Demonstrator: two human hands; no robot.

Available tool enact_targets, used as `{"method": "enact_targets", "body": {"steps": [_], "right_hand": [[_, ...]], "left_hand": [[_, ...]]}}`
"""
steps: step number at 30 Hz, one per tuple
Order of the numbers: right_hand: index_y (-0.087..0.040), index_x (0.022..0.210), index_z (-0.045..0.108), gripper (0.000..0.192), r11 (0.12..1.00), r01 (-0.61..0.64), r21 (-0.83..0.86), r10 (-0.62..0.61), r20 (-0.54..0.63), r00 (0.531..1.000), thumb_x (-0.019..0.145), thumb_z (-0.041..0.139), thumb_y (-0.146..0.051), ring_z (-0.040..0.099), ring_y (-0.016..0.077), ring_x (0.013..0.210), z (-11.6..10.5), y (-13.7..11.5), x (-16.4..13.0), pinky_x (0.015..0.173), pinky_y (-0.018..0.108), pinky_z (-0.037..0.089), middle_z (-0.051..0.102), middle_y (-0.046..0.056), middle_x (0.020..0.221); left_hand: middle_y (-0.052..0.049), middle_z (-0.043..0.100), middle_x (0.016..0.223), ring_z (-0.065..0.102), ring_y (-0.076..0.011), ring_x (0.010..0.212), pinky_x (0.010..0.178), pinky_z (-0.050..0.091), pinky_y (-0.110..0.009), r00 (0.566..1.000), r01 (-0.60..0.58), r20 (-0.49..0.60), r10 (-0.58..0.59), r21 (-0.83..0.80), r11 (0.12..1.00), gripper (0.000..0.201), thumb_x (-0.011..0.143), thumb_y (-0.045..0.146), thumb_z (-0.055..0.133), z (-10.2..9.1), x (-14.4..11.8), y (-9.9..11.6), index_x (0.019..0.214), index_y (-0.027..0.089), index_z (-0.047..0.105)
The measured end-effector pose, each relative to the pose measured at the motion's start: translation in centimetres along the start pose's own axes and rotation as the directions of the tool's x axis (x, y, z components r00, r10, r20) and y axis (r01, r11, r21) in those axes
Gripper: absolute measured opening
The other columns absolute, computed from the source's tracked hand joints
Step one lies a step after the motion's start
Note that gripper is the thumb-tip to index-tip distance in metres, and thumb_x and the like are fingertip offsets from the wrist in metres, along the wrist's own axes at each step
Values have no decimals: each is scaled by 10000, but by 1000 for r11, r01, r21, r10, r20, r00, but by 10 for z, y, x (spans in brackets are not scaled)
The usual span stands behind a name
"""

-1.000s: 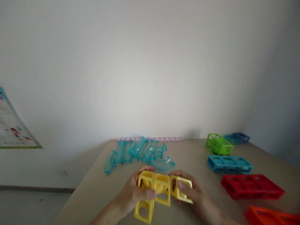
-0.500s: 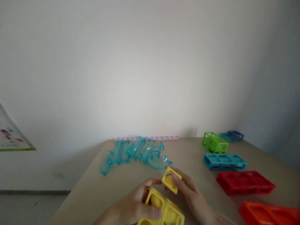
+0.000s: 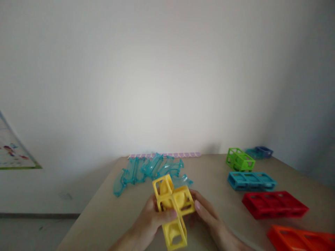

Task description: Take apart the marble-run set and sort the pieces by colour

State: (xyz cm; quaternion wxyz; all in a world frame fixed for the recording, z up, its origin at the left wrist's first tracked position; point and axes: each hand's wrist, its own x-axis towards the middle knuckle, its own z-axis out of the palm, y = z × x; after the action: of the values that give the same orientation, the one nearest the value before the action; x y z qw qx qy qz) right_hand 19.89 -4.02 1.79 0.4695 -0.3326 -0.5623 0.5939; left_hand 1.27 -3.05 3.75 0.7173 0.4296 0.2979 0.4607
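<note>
Yellow cube cluster point(image 3: 173, 205) gripped upright between left hand point(image 3: 153, 218) and right hand point(image 3: 206, 214).

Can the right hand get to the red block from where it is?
Probably yes. The right hand is on the yellow cubes, and the table between it and the red block looks bare.

The yellow cube cluster point(image 3: 173, 209) is made of open-sided plastic cubes joined in an L shape. It is tilted, lifted above the table's near edge, with one cube hanging lowest.
</note>
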Motion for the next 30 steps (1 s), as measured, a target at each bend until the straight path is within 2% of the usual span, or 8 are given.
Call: {"method": "enact_targets", "body": {"steps": [5, 10, 15, 18, 21, 25, 27, 30], "right_hand": [[-221, 1295, 473, 612, 999, 45, 1, -45, 161, 986, 776, 698, -453, 596, 223, 845, 13, 3, 1, 757, 348, 463, 621, 60, 925], [-210, 1161, 587, 442, 996, -28, 86, 9, 206, 978, 771, 720, -372, 606, 205, 879, 15, 1, 3, 801, 318, 447, 653, 65, 991], [-152, 1081, 650, 455, 986, -78, 151, 44, 216, 975, 741, 703, -451, 593, 173, 750, 4, -1, 3, 655, 254, 412, 682, 73, 908], [-131, 1038, 663, 446, 985, -56, 163, 38, 114, 993, 732, 689, -454, 562, 158, 682, -3, 3, 4, 597, 244, 392, 674, 69, 843], [-140, 980, 652, 399, 990, -32, 140, 42, -70, 997, 747, 676, -463, 540, 148, 644, -8, 5, 7, 554, 239, 382, 642, 49, 793], [-170, 892, 598, 364, 1000, 4, 8, -1, -396, 918, 765, 674, -502, 433, 95, 514, -12, 0, 14, 469, 213, 334, 551, -17, 673], [-177, 883, 576, 377, 998, 37, -44, -53, -463, 885, 749, 689, -511, 406, 90, 490, -13, -2, 16, 448, 214, 338, 521, -34, 644], [-186, 919, 552, 405, 995, 95, -37, -101, -466, 879, 713, 733, -484, 480, 120, 549, -13, -3, 17, 466, 230, 414, 559, -17, 699]], "left_hand": [[-77, 692, 845, 633, -199, 706, 674, 502, -318, 982, -84, -175, 77, -35, 996, 503, 560, 274, 845, -4, 6, -10, 1002, 141, 648], [-58, 681, 823, 630, -186, 715, 674, 509, -306, 982, -88, -171, 79, -42, 995, 456, 577, 263, 841, -5, 7, -13, 966, 145, 635], [-80, 686, 896, 641, -189, 766, 700, 521, -301, 991, -93, -106, 83, -95, 991, 413, 609, 282, 824, -7, 4, -9, 960, 143, 656], [-110, 688, 949, 650, -237, 840, 740, 522, -348, 991, -110, -86, 102, -94, 990, 420, 619, 280, 813, -10, 4, -7, 982, 140, 654], [-94, 686, 926, 656, -234, 797, 711, 521, -361, 982, -135, -151, 117, -114, 984, 356, 647, 265, 791, -16, 6, -5, 956, 155, 653], [-91, 683, 933, 653, -223, 763, 696, 513, -359, 981, -126, -165, 107, -113, 985, 323, 674, 260, 774, -23, 7, -1, 948, 151, 642], [-106, 689, 905, 653, -225, 736, 668, 509, -350, 983, -79, -170, 66, -73, 994, 336, 693, 307, 759, -23, 7, -1, 952, 132, 636], [-111, 700, 884, 661, -237, 749, 654, 509, -333, 981, -20, -194, 27, 38, 999, 388, 693, 358, 756, -18, 6, -4, 978, 127, 629]]}}
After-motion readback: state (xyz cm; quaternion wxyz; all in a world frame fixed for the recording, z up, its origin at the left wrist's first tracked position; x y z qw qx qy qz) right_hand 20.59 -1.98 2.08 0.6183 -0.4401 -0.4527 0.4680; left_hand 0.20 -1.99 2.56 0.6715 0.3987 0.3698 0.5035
